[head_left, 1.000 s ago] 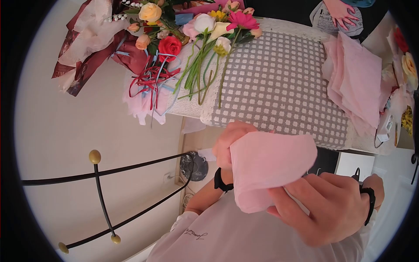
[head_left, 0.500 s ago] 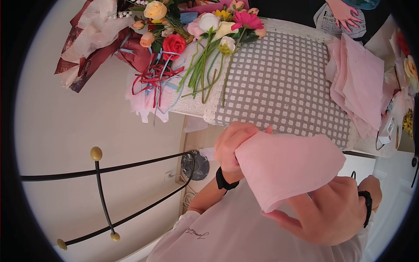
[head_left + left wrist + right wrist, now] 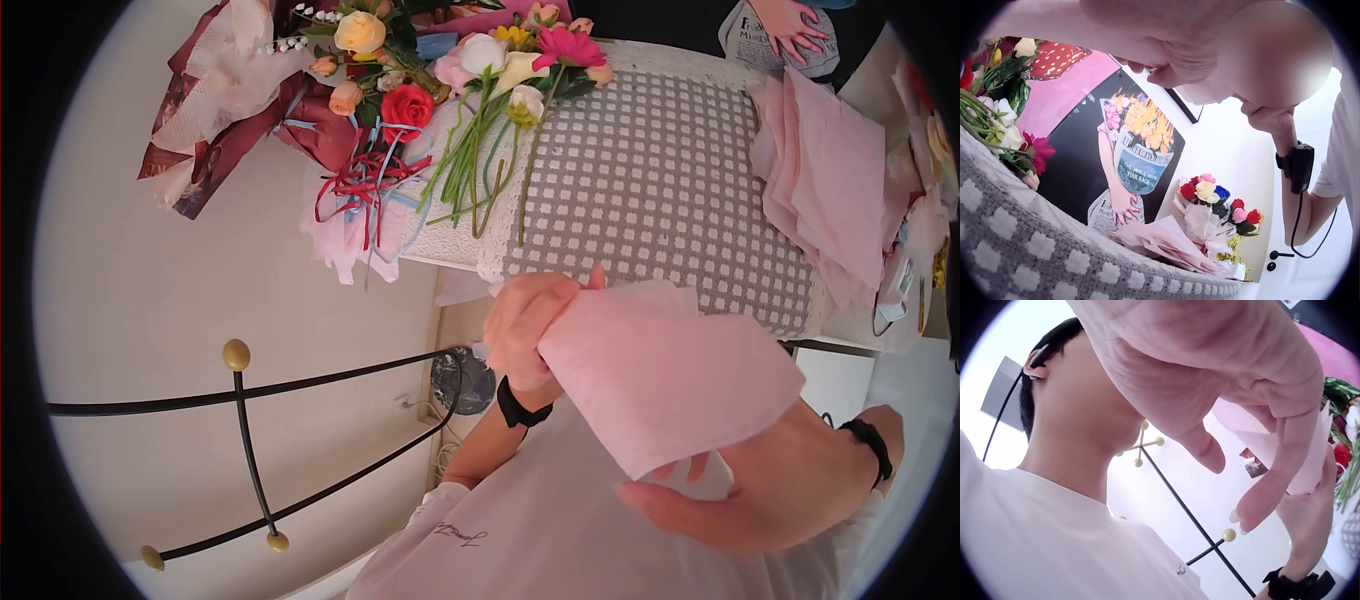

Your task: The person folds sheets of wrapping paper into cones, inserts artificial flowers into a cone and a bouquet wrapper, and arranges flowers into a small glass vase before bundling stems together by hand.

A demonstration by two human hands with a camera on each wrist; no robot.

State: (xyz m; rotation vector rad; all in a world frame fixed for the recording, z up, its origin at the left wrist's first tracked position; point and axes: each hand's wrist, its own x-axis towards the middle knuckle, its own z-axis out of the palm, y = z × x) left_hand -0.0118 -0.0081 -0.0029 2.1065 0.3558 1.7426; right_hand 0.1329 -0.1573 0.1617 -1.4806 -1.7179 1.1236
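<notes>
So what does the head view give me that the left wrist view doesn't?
Only the head view shows both hands on the pink sheet: the left hand grips its upper edge and the right hand holds it from beneath. It also shows the loose flower stems and the red ribbon.

Only the left wrist view shows the wrapped bouquet standing at the table's far end and the black poster on the wall.

Both show the checked tablecloth and the stack of pink sheets.
</notes>
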